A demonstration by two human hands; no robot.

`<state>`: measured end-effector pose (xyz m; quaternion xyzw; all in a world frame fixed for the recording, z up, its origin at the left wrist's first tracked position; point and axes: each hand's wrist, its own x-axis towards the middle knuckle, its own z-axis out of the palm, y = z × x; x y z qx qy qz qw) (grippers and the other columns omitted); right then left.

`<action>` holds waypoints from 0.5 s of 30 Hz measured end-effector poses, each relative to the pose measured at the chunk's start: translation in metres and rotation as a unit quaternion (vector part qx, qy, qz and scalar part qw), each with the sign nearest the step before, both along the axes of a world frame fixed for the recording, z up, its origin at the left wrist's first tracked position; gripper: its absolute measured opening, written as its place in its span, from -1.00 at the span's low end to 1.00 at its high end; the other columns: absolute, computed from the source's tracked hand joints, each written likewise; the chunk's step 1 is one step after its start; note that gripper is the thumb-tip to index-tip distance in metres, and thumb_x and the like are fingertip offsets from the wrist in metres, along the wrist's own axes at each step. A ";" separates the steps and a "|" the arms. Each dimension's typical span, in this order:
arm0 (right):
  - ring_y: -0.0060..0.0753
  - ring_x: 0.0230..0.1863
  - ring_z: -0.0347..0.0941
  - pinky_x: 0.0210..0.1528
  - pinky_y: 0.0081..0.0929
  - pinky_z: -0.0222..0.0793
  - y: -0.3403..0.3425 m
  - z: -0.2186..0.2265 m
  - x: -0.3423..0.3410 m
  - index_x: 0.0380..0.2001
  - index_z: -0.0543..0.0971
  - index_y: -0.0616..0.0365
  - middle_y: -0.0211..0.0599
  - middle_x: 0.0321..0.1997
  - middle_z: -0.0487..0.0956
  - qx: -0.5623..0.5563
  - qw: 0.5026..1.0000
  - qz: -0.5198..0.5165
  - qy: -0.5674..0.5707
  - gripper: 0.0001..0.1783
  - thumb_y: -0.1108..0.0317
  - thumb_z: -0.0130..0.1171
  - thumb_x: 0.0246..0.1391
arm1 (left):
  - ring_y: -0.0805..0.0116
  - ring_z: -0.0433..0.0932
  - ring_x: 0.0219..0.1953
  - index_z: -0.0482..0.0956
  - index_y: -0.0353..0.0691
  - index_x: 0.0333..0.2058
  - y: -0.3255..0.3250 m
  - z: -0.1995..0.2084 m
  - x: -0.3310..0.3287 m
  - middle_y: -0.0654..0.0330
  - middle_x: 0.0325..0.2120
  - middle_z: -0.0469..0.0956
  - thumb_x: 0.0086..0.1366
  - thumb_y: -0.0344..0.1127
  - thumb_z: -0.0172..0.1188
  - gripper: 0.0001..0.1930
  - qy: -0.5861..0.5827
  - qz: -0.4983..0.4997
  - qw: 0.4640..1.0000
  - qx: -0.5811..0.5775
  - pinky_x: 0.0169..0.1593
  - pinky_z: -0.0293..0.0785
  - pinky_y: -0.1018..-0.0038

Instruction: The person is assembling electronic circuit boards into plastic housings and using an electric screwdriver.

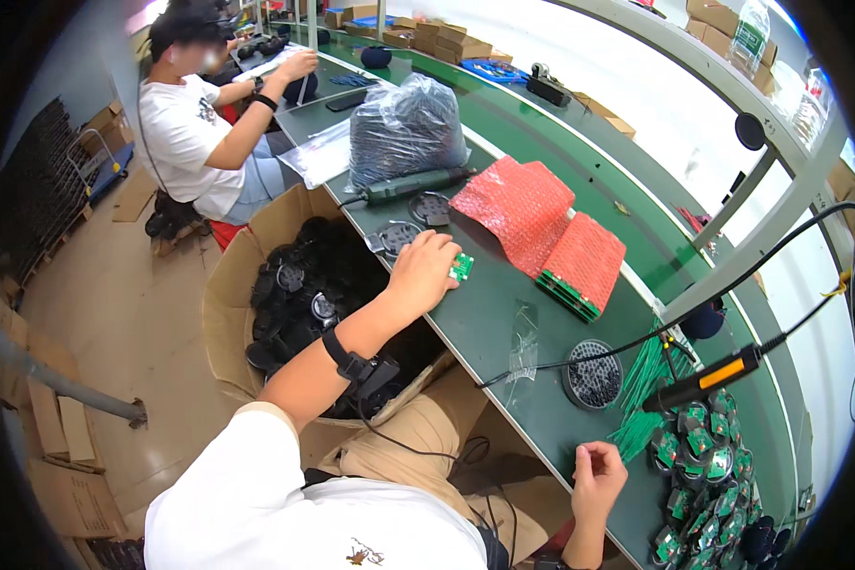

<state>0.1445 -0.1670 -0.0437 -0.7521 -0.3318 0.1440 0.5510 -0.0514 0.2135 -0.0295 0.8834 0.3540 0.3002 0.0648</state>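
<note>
My left hand [422,275] reaches over the near edge of the green table, its fingers closed on a small green circuit board [462,267]. Just beyond it lie two round dark plastic housings, one clear-rimmed [396,237] and one black [430,209]. My right hand [598,478] is at the table's edge on the right, thumb and fingers pinched together; whatever they hold, if anything, is too small to see. Near that hand are a bundle of green wires [646,394], a round dish of small dark pieces [593,374] and a pile of round housings with green boards [708,465].
An open carton [226,294] of black round parts stands below my left arm. A bag of dark parts [407,133], a corded green tool [416,186] and red bubble wrap [518,209] lie on the table. A black-and-orange tool [722,372] hangs at right. A person [195,123] sits at left.
</note>
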 end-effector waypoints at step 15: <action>-0.74 -0.49 0.38 -0.42 -0.67 0.28 -0.006 0.007 -0.008 -0.41 0.61 0.26 -0.52 -0.49 0.52 -0.009 0.995 0.028 -0.095 -0.91 0.59 0.34 0.12 | -0.05 0.51 0.03 0.60 -0.20 -0.15 0.058 -0.028 -0.044 0.05 -0.15 0.54 0.03 -0.16 0.52 -0.55 -0.053 0.126 0.990 0.025 0.03 0.52 0.07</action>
